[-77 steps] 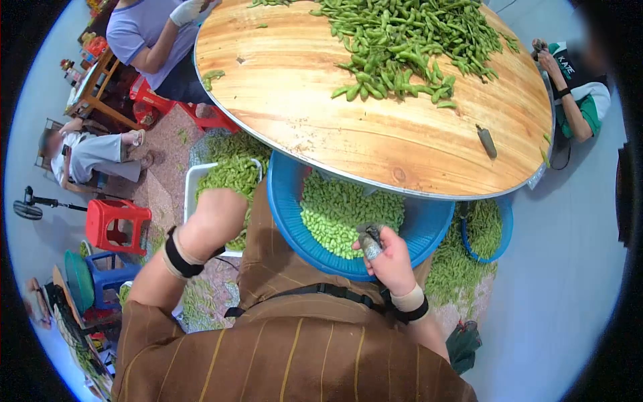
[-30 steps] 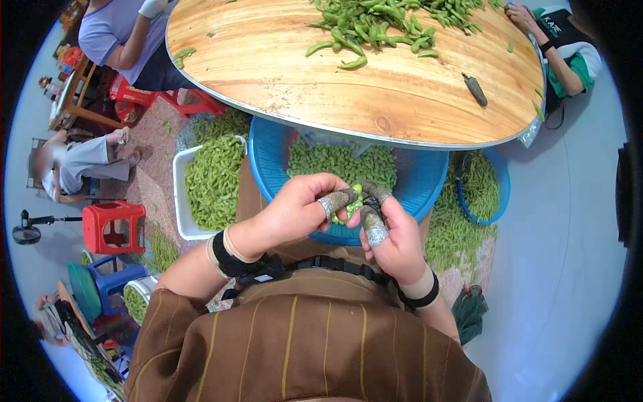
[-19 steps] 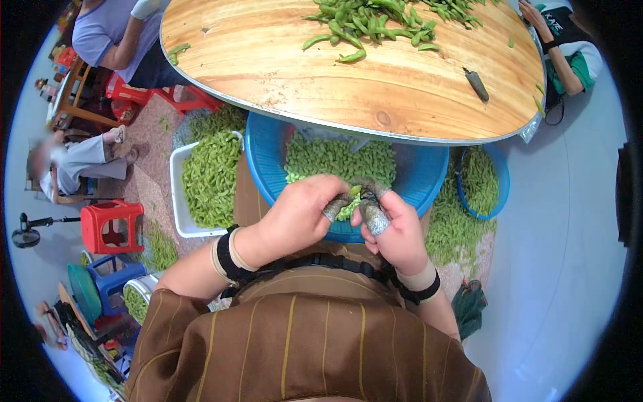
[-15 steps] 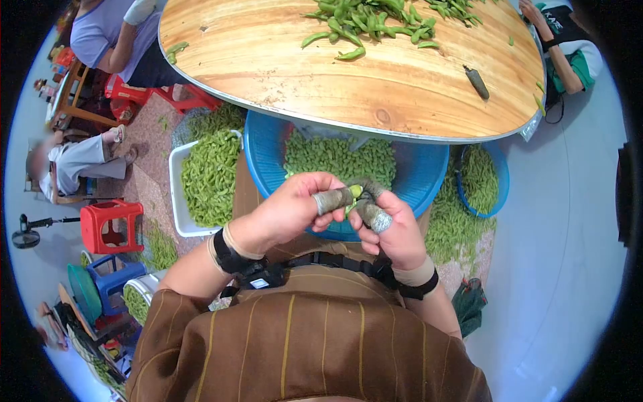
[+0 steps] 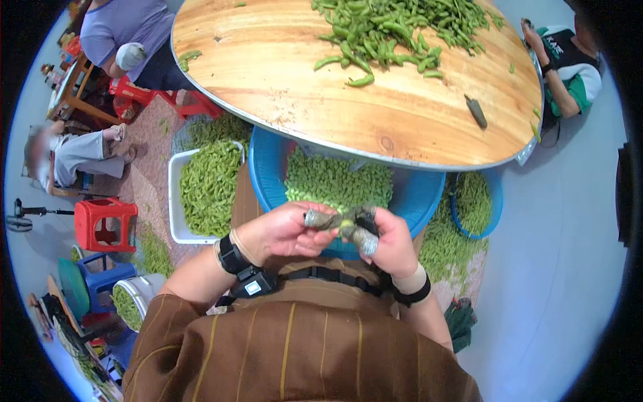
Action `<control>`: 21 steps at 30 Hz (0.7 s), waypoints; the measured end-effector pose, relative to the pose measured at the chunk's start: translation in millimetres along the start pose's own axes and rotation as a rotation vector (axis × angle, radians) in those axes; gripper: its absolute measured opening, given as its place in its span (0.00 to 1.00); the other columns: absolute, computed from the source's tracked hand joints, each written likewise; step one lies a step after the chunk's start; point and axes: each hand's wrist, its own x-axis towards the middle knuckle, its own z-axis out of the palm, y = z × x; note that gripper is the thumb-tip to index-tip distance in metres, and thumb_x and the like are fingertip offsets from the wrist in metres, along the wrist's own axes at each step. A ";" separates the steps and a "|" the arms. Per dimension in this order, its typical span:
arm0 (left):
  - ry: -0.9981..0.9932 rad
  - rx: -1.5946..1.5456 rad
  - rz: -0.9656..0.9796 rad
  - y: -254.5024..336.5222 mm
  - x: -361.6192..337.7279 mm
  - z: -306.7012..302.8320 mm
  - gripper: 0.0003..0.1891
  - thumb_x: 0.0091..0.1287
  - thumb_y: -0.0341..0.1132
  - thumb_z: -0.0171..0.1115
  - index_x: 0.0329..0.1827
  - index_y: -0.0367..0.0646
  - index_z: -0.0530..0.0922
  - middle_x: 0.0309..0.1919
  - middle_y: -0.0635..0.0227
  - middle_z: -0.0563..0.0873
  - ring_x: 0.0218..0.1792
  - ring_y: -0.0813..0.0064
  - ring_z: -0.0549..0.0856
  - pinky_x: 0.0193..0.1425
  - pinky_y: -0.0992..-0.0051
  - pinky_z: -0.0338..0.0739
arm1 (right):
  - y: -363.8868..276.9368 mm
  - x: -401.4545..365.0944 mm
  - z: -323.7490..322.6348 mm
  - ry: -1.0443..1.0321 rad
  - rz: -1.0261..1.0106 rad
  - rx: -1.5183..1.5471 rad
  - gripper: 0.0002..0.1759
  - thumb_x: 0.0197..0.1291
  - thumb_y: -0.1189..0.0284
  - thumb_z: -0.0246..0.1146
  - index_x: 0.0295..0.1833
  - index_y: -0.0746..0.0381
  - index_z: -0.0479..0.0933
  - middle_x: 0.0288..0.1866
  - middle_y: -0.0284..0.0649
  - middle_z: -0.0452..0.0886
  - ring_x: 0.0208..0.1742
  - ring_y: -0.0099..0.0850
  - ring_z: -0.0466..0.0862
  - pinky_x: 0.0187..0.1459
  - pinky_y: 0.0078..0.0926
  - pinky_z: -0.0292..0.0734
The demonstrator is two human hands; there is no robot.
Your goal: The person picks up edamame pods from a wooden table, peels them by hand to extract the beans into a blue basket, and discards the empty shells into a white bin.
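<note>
My left hand [image 5: 293, 229] and my right hand [image 5: 394, 246] meet above the blue basin [image 5: 266, 175], fingers pinched together. Between their fingertips is a small green soybean pod [image 5: 346, 224], mostly covered by the fingers. Grey, worn wrappings cover the thumbs and some fingers, with silvery tape at the thumb ends. Below the hands, shelled green beans [image 5: 338, 179] fill the bottom of the basin. Whole soybean pods [image 5: 385, 43] lie heaped on the round wooden table [image 5: 268, 94] in front of me.
A white tub [image 5: 175, 201] of pods stands left of the basin, a smaller blue tub [image 5: 494, 208] right. Pods litter the floor. A dark tapered object [image 5: 476, 112] lies on the table. Red stool [image 5: 104, 224] and blue stool [image 5: 107, 273] stand left. Other people sit around.
My view has tilted, showing more of the table and its pods. My hands sit lower in view, with the left thumb turned outward. The gloved hand of the person at upper left has come down.
</note>
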 end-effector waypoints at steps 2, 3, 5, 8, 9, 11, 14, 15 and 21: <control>-0.026 0.082 0.021 -0.7 -2.1 -3.8 0.09 0.69 0.34 0.53 0.41 0.35 0.75 0.16 0.73 0.71 0.13 0.85 0.64 0.16 0.82 0.56 | 0.6 -0.3 -0.4 -0.037 -0.051 -0.025 0.10 0.59 0.73 0.64 0.45 0.63 0.76 0.33 0.32 0.81 0.32 0.18 0.78 0.34 0.18 0.74; -0.002 0.144 0.035 0.0 -2.6 -3.8 0.09 0.68 0.33 0.54 0.42 0.36 0.76 0.16 0.73 0.72 0.13 0.85 0.65 0.16 0.82 0.56 | 2.4 0.6 -0.9 -0.044 -0.057 -0.032 0.10 0.59 0.73 0.64 0.45 0.63 0.76 0.33 0.32 0.81 0.32 0.18 0.78 0.34 0.18 0.74; 0.147 0.414 0.067 2.3 -2.8 2.5 0.08 0.68 0.33 0.55 0.41 0.37 0.77 0.17 0.73 0.74 0.14 0.83 0.67 0.17 0.81 0.59 | 7.1 4.1 -1.1 0.012 -0.199 -0.471 0.14 0.53 0.71 0.68 0.44 0.64 0.75 0.32 0.39 0.81 0.31 0.23 0.79 0.35 0.20 0.74; 0.367 1.019 0.133 11.7 -16.3 14.2 0.08 0.67 0.34 0.55 0.40 0.39 0.78 0.20 0.72 0.79 0.17 0.80 0.73 0.21 0.79 0.66 | 11.1 9.0 13.4 0.076 -0.241 -0.736 0.12 0.45 0.74 0.65 0.36 0.65 0.74 0.30 0.48 0.77 0.32 0.40 0.80 0.35 0.32 0.75; 0.428 1.357 0.173 16.5 -24.4 15.5 0.09 0.68 0.35 0.54 0.39 0.39 0.79 0.21 0.72 0.81 0.19 0.79 0.76 0.24 0.78 0.70 | 15.9 9.8 16.0 0.111 -0.319 -0.916 0.10 0.44 0.75 0.63 0.34 0.66 0.73 0.30 0.49 0.77 0.33 0.45 0.79 0.34 0.36 0.74; 0.527 2.003 0.344 28.3 -49.8 -2.7 0.08 0.54 0.29 0.58 0.35 0.42 0.82 0.26 0.57 0.84 0.29 0.60 0.84 0.34 0.66 0.78 | 18.7 11.6 14.6 0.132 -0.299 -0.887 0.13 0.43 0.78 0.63 0.39 0.66 0.76 0.32 0.51 0.77 0.36 0.50 0.78 0.36 0.38 0.74; 0.785 2.310 -0.172 51.7 -84.1 33.2 0.13 0.48 0.29 0.62 0.38 0.46 0.84 0.27 0.55 0.83 0.32 0.54 0.83 0.37 0.62 0.78 | 26.1 15.7 4.5 0.184 -0.457 -0.867 0.10 0.46 0.78 0.60 0.37 0.67 0.75 0.33 0.50 0.77 0.36 0.49 0.78 0.37 0.41 0.75; 0.848 2.317 -0.177 60.5 -87.6 41.7 0.13 0.48 0.29 0.62 0.38 0.46 0.84 0.28 0.55 0.83 0.32 0.54 0.83 0.37 0.62 0.78 | 24.8 15.7 4.5 0.186 -0.459 -0.862 0.10 0.46 0.78 0.60 0.37 0.67 0.75 0.33 0.50 0.77 0.36 0.49 0.78 0.37 0.41 0.75; 1.089 2.276 0.952 131.2 -24.3 84.0 0.07 0.53 0.29 0.60 0.35 0.40 0.81 0.33 0.56 0.81 0.37 0.54 0.82 0.43 0.62 0.76 | 21.7 9.9 6.4 0.164 -0.299 -0.878 0.12 0.47 0.77 0.61 0.41 0.67 0.76 0.34 0.51 0.78 0.36 0.50 0.79 0.38 0.40 0.75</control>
